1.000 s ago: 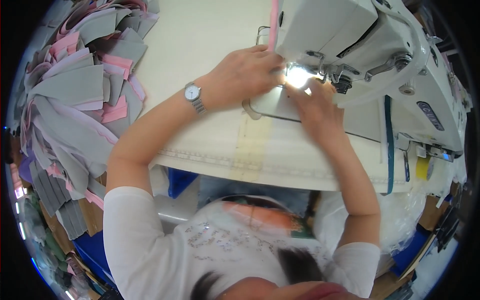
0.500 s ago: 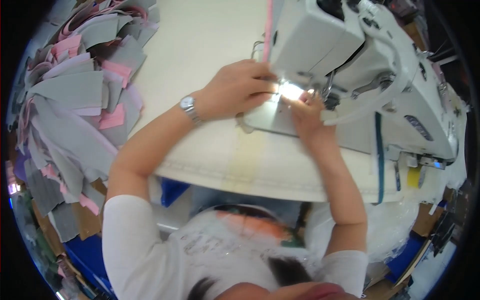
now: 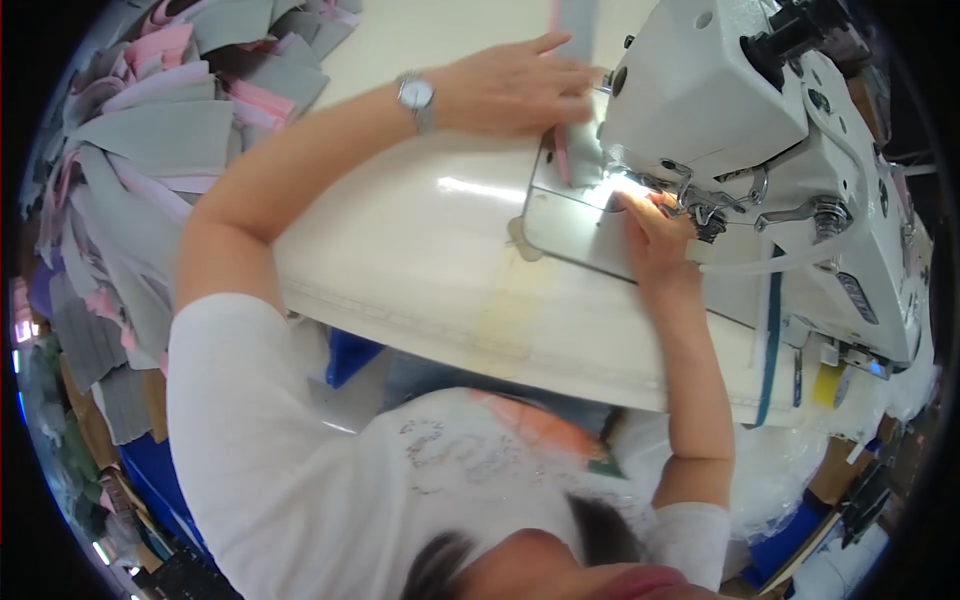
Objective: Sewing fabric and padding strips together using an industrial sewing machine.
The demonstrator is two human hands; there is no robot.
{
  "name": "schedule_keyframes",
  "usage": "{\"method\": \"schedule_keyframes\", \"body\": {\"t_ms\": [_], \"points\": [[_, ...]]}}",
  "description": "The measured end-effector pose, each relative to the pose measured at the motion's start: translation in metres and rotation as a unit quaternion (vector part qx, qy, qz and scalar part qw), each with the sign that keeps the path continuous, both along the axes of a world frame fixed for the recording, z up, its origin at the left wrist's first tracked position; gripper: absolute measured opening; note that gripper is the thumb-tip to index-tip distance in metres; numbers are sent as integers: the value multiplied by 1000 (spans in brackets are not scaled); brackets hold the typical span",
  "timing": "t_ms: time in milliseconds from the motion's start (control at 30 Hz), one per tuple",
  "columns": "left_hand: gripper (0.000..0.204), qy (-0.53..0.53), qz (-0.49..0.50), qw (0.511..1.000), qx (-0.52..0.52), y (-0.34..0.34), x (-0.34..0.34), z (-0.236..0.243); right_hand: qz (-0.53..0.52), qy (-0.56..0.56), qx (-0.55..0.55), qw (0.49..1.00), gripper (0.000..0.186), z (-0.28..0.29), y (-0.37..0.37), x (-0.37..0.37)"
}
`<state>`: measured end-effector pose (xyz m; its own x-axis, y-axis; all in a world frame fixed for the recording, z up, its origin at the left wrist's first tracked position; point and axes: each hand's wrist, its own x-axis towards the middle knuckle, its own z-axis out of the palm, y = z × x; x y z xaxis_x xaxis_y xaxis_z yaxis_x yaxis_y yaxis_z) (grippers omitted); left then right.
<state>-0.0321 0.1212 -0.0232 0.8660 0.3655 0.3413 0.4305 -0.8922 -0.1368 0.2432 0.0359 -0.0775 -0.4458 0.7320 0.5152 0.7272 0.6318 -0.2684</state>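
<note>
A white sewing machine [image 3: 700, 85] stands at the right, its metal work plate [image 3: 575, 228] lit by a bright lamp near the needle. A grey fabric strip with a pink edge [image 3: 577, 148] runs over the plate, left of the machine head. Across this strip lies my left hand [image 3: 515, 88], slightly blurred, its fingers stretched out and apart; whether it presses the cloth I cannot tell. Close to the needle area, my right hand [image 3: 660, 235] has thumb and fingers drawn together. Glare hides what is between those fingertips.
A heap of grey, lilac and pink fabric pieces [image 3: 160, 140] hangs over the left side of the cream table [image 3: 400, 250]. By the front edge at the right are a dark teal strip [image 3: 770, 350] and a yellow roll [image 3: 830, 384]. Clear plastic [image 3: 785, 470] lies below.
My left hand has moved away from the needle area, farther back along the strip, and its fingers have spread. My right hand stays near the needle. The view has shifted slightly.
</note>
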Motion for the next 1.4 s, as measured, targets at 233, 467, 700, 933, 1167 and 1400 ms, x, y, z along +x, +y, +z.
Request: {"method": "schedule_keyframes", "body": {"t_ms": [233, 467, 700, 933, 1167, 1400], "points": [[24, -5, 64, 994, -84, -58, 3, 3, -28, -48, -43, 998, 15, 19, -2, 4], [31, -103, -13, 988, -112, -64, 11, 2, -38, -80, -74, 993, 19, 32, -12, -5], [27, -53, 21, 986, -155, -69, 16, 7, 13, -94, -22, 995, 34, 26, -25, -15], [28, -95, 31, 989, -105, -62, 26, -4, -41, -116, -63, 990, 27, 29, -20, -12], [14, -168, 92, 978, -86, -59, 23, -12, 8, -97, -12, 995, 30, 36, -18, -10], [19, -190, 123, 962, -157, -67, 7, -8, -25, -36, -27, 999, 28, 35, -23, 4]]}}
